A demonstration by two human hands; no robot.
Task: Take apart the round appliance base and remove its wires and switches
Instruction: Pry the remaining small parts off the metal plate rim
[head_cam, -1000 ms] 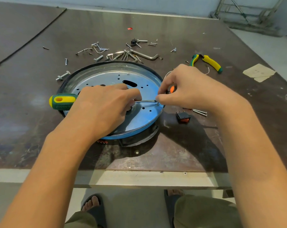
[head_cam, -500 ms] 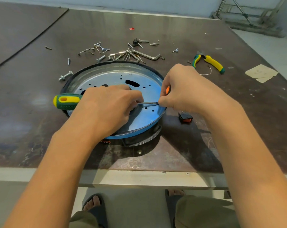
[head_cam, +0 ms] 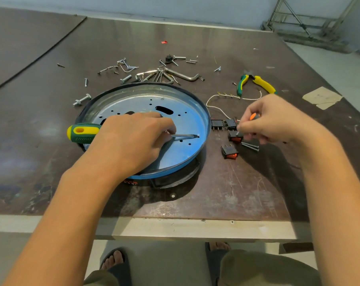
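Observation:
The round appliance base (head_cam: 133, 100), a shallow metal pan with holes, lies on the dark table in front of me. My left hand (head_cam: 133, 141) grips a screwdriver with a green and yellow handle (head_cam: 82, 133); its tip (head_cam: 195, 136) touches the pan near the right rim. My right hand (head_cam: 274, 120) is to the right of the base and pinches a small orange item (head_cam: 253, 116) just above the black rocker switches (head_cam: 229, 151). Several such switches lie there, two of them joined to a white wire (head_cam: 216, 99).
Loose screws, bolts (head_cam: 82, 100) and hex keys (head_cam: 183, 76) are scattered behind the base. Green and yellow pliers (head_cam: 257, 83) lie at the back right, near a paper scrap (head_cam: 321, 98). Two nails (head_cam: 250, 146) sit by the switches. The table's front edge (head_cam: 175, 226) is close to me.
My right hand left the screwdriver shaft at the pan's rim and moved right, over the switches. The switches and white wire now show. My left hand still holds the screwdriver.

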